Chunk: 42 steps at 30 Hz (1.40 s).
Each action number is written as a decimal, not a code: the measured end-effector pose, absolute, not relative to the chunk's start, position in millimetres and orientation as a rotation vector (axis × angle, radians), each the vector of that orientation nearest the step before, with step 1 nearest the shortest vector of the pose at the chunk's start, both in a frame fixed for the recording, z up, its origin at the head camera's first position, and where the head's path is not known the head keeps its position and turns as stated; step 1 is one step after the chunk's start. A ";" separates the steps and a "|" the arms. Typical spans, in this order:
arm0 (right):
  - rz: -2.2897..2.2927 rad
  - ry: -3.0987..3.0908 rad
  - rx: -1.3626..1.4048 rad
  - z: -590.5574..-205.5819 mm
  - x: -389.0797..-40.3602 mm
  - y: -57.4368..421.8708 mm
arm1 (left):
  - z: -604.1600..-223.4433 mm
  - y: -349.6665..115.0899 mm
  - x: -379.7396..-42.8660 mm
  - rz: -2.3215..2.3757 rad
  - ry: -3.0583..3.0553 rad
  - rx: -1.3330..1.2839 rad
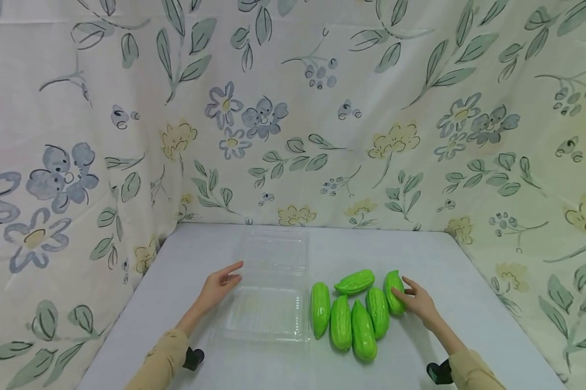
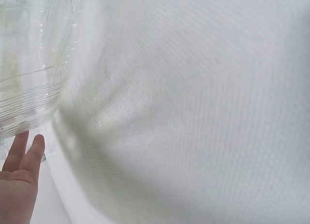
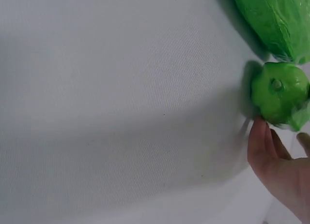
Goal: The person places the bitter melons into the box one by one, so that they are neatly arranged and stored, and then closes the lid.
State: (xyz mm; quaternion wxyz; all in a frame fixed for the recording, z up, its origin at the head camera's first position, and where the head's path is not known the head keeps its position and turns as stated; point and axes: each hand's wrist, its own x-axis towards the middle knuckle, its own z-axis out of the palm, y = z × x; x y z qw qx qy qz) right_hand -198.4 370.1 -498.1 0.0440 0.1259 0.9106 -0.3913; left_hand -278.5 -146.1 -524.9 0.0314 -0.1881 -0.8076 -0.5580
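Fingers apart, the right hand (image 1: pixel 420 303) touches the green gourd (image 1: pixel 391 280) farthest right of the clear container (image 1: pixel 266 314); the left hand (image 1: pixel 217 285), fingers parted, is at the container's left edge. Best pinch the gourd mid-body.

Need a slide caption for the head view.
Left hand beside an open clear container, right hand at the rightmost green vegetable of six.
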 end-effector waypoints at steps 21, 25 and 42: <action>-1.249 2.684 0.493 -494.0 -199.2 363.5 | -523.6 -141.3 -273.1 -1.609 -2.523 -0.487; -1.263 2.675 0.496 -494.2 -199.2 363.3 | -522.8 -140.3 -272.9 -1.589 -2.524 -0.481; -1.280 2.676 0.524 -495.7 -200.6 363.0 | -521.1 -138.7 -275.0 -1.560 -2.529 -0.500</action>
